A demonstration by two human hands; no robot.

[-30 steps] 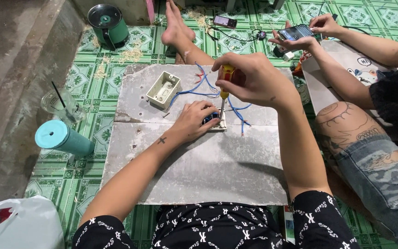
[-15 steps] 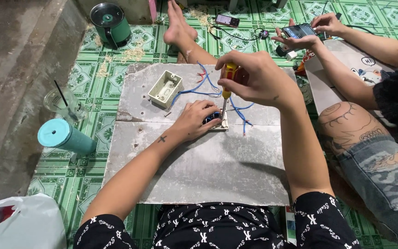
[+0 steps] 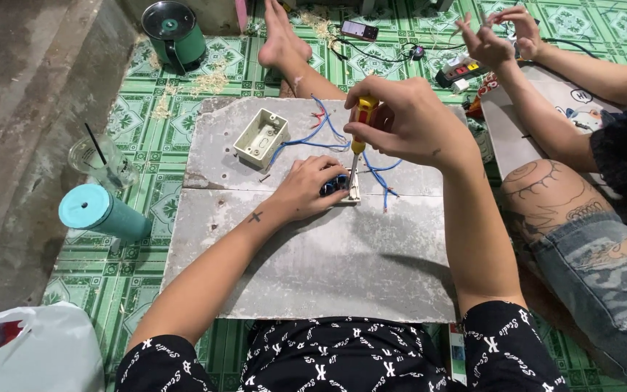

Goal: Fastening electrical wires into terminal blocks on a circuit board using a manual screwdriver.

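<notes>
2 grey boards (image 3: 313, 254), laid edge to edge on the green patterned floor (image 3: 139, 123), give a flat, hard bench in front of the seated person, which is why everything small sits on them. A second person's leg in torn jeans (image 3: 604, 268) lies at 3 o'clock of the boards, that person's own hands raised apart at 1 o'clock. At 9 o'clock a teal tumbler (image 3: 99, 213) lies on its side, with a clear cup and straw (image 3: 103, 161) just beyond it, both well clear of the work. On the far board, at 11 o'clock, an open cream wall box (image 3: 260, 138) rests face up, blue wires (image 3: 306, 141) running from it toward the switch module (image 3: 342, 190) near the centre. The left hand (image 3: 313, 190) is clamped around that module, pinning it flat so it cannot turn. The right hand (image 3: 400, 120) is closed on the yellow-and-red screwdriver (image 3: 359, 134), held upright so its tip bears straight down into the module.
</notes>
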